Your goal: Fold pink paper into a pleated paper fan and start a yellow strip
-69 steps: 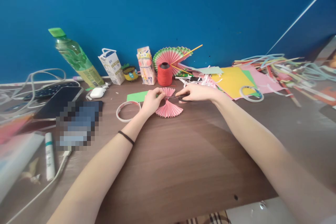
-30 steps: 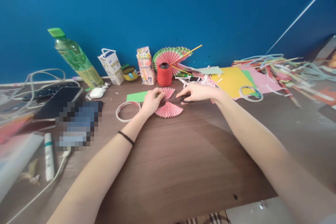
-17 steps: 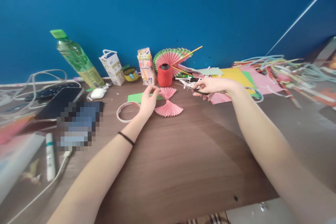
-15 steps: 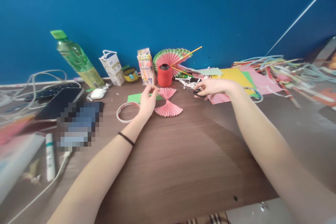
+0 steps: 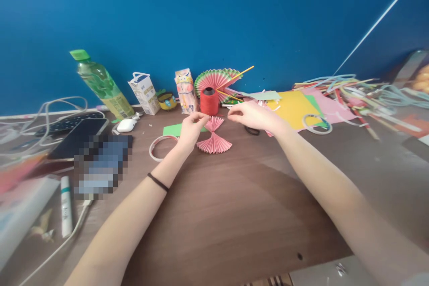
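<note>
A pleated pink paper bow [image 5: 214,143], pinched in at its middle and fanned out above and below, lies between my two hands. My left hand [image 5: 191,130] is by its upper left edge, thumb and fingertips pressed together; what they hold is too small to make out. To the bow's upper right hovers my right hand [image 5: 253,114], fingers pointing left and slightly apart, with nothing visible in them. Below that palm the black handle of the scissors [image 5: 252,130] shows, the rest covered. A red thread spool [image 5: 209,102] stands just behind the bow.
Left of the bow lie a tape roll [image 5: 154,148] and green paper [image 5: 171,129]. Behind stand a paper fan [image 5: 212,79], a decorated box [image 5: 185,94], a carton [image 5: 145,94] and a green bottle [image 5: 102,82]. Coloured sheets [image 5: 290,107] and another ring [image 5: 317,132] are rightward; a phone [image 5: 105,165] is left.
My right hand has let go of the scissors' handle and moved left toward the bow. The left hand stays pinched beside the bow. The view has tipped slightly.
</note>
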